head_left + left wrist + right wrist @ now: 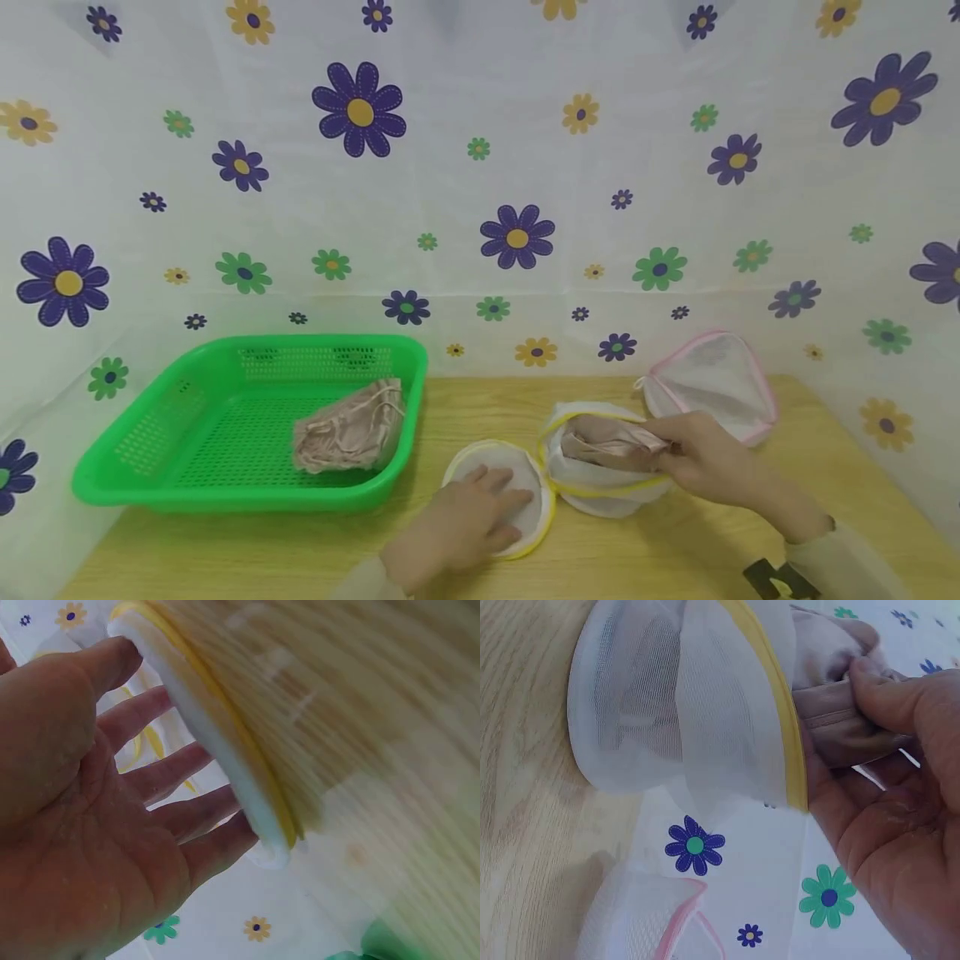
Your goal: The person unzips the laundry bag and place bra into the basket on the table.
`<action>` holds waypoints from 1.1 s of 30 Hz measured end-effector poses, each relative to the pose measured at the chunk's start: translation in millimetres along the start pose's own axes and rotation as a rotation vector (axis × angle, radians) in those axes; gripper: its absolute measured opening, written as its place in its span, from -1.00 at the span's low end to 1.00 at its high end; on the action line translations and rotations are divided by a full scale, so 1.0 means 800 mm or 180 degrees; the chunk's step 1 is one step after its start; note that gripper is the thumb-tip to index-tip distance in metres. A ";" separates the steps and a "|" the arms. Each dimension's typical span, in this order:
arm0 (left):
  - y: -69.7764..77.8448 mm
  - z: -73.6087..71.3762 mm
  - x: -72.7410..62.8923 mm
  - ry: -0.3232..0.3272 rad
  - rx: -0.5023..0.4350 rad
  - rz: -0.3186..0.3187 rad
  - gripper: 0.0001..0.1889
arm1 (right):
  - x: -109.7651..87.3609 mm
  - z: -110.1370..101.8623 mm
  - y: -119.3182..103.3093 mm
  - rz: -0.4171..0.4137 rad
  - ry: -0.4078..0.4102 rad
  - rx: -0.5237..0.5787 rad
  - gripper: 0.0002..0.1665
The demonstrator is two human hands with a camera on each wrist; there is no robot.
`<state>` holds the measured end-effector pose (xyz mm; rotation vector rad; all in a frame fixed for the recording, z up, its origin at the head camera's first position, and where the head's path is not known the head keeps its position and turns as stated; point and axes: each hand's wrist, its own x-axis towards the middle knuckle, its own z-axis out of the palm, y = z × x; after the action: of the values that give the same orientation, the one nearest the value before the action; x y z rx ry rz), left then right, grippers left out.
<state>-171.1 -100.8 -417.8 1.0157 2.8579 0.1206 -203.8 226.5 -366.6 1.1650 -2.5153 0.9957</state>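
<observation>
A white mesh laundry bag (600,505) with yellow trim lies on the table, its round lid (516,460) folded open to the left. My left hand (467,518) rests on the lid with fingers spread and fairly straight; in the left wrist view the fingertips touch the lid's padded rim (217,742). My right hand (712,462) pinches a folded dusty-pink cloth garment (609,440) between thumb and fingers at the bag's mouth. Part of the garment is inside the yellow-edged opening, and in the right wrist view its stitched band (829,712) shows beside the thumb.
On the left stands a green plastic basket (255,500) with another dusty-pink garment (352,433) in its right side. A pink-trimmed white mesh bag (716,383) lies behind my right hand. Behind the wooden table (585,567) hangs a flower-printed white sheet (450,192).
</observation>
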 end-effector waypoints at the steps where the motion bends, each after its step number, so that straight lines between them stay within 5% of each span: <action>1: -0.002 -0.001 0.002 -0.0021 -0.0032 -0.0027 -0.52 | -0.002 -0.003 0.000 -0.0021 0.0068 0.0050 -0.60; 10: -0.010 -0.007 0.004 0.0127 -0.0314 -0.0029 -0.54 | -0.008 -0.022 -0.006 0.0127 0.0743 0.0890 -0.77; 16: -0.010 -0.024 -0.026 0.0403 -0.0718 0.0155 -0.64 | -0.004 -0.033 -0.018 0.0379 0.0777 0.1274 -0.83; 19: -0.017 -0.035 -0.055 0.0971 -0.0688 0.0518 -0.72 | 0.001 -0.039 -0.022 0.0555 0.0863 0.1552 -0.79; 23: -0.036 -0.041 -0.096 0.2257 -0.0194 0.0820 -0.80 | 0.007 -0.050 -0.027 0.0623 0.1068 0.1909 -0.73; 25: -0.049 -0.042 -0.114 0.2701 0.0037 0.0687 -0.72 | 0.010 -0.055 -0.030 0.0598 0.1160 0.2008 -0.71; 27: -0.064 -0.041 -0.133 0.2879 0.0252 0.0413 -0.56 | 0.015 -0.058 -0.033 0.0533 0.1302 0.2124 -0.69; 33: -0.107 -0.031 -0.183 0.2810 0.0678 -0.0280 -0.36 | 0.035 -0.055 -0.048 0.0413 0.1636 0.2622 -0.69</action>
<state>-114.9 -260.2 -391.6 1.0600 3.7731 0.3374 -198.7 220.6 -302.7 0.7310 -1.8040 2.1523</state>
